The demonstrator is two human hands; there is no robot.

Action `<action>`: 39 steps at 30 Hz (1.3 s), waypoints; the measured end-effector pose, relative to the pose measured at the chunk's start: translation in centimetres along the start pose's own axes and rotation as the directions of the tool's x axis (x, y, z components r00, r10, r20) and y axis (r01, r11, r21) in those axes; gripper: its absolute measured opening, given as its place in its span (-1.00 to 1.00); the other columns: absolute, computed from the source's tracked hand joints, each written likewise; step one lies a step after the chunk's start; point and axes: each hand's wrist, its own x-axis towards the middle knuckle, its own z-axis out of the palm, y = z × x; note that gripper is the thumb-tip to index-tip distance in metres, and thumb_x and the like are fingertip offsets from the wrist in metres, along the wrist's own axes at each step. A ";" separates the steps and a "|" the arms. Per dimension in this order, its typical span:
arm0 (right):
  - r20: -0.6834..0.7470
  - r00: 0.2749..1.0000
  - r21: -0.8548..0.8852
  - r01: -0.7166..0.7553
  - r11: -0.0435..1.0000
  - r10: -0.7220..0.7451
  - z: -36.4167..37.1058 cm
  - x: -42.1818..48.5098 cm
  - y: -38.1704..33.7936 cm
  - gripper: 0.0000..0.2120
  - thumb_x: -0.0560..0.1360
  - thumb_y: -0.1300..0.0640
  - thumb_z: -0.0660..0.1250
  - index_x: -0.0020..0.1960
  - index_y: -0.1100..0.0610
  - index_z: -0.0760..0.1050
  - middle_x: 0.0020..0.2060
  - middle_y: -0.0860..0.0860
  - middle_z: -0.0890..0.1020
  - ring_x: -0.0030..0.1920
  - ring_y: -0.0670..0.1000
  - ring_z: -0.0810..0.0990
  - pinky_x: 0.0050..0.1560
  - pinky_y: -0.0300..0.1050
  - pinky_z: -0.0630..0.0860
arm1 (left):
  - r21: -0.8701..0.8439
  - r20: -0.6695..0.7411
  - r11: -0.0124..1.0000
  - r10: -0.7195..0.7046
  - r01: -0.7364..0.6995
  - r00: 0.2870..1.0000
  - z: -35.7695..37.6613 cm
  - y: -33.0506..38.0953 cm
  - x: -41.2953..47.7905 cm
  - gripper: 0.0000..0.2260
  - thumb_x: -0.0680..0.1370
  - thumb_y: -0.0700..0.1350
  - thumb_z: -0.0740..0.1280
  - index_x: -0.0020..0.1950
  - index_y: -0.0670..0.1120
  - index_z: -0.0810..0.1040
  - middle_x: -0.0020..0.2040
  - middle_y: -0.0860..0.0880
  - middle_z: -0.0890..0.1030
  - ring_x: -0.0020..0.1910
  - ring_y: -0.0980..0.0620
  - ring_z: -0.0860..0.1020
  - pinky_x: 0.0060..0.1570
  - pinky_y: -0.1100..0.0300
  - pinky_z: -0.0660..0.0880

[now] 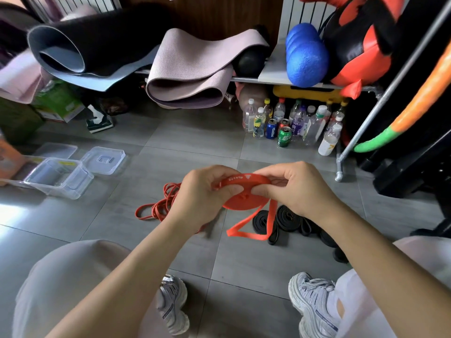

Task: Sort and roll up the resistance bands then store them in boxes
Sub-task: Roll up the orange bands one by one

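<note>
1. Rolling is under way: an orange band (244, 181) is being wound into a flat coil (240, 200), held in mid-air over the floor (195, 132) between both hands.
2. Left hand (202, 196): the fingers are curled round the coil's left edge and the thumb is pressed onto its face.
3. Right hand (300, 189): the fingers are curled over the outer wrap, and the coil's right side is pinched between thumb and fingertips.
4. The outer wrap is stretched across the top from one hand's fingers to the other's. The coil face is left exposed between the two thumbs.
5. A tail (246, 231) of unrolled band hangs from the coil's lower right and loops down towards the floor, so this roll is judged mostly done but not finished.
6. Black bands (285, 220) lie on the floor just behind and right of the tail. At least two coils are seen there, so they are judged rolled or partly rolled, and they are not boxed.
7. A tangled pile (156, 208) of thin orange bands lies on the floor, partly hidden by the left hand, and is not rolled.
8. A clear box (61, 178) stands open well to the left, with a lid (103, 160) beside it. No bands can be made out inside, so storing is judged not yet begun.
9. Left to do: finish this coil, roll the pile, then box everything.
</note>
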 end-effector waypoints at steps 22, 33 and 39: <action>-0.027 0.999 0.014 -0.043 0.999 0.043 -0.2 0.2 0.9 -0.78 0.35 0.26 0.50 -0.07 -0.01 0.66 -0.19 -0.04 0.72 -0.14 -0.10 0.69 0.04 -0.06 0.60 | -0.120 -0.036 0.990 0.071 -0.075 0.997 -0.9 -0.3 0.2 -0.77 0.50 -0.22 0.38 -0.11 0.15 0.56 -0.18 0.13 0.63 -0.19 0.11 0.60 -0.12 0.18 0.54; 0.040 0.997 -0.022 -0.059 0.998 0.059 0.0 0.5 1.3 -0.81 0.34 0.19 0.51 -0.04 0.10 0.67 -0.19 -0.06 0.71 -0.15 -0.12 0.68 0.00 -0.13 0.60 | 0.367 0.066 0.856 0.367 -0.365 0.928 0.5 -0.9 -0.6 -0.64 0.48 -0.15 0.29 0.27 0.04 0.50 0.08 0.06 0.55 -0.04 0.00 0.57 -0.09 0.10 0.55; 0.039 0.994 0.106 -0.106 0.989 0.102 -0.4 0.9 1.5 -0.80 0.25 0.13 0.54 -0.14 0.04 0.65 -0.21 -0.06 0.71 -0.16 -0.10 0.68 -0.01 -0.17 0.59 | 0.169 -0.137 0.951 0.283 -0.259 0.949 -1.1 -0.8 0.1 -0.61 0.44 -0.16 0.32 0.25 0.11 0.52 -0.04 0.21 0.50 -0.06 0.33 0.44 -0.02 0.47 0.35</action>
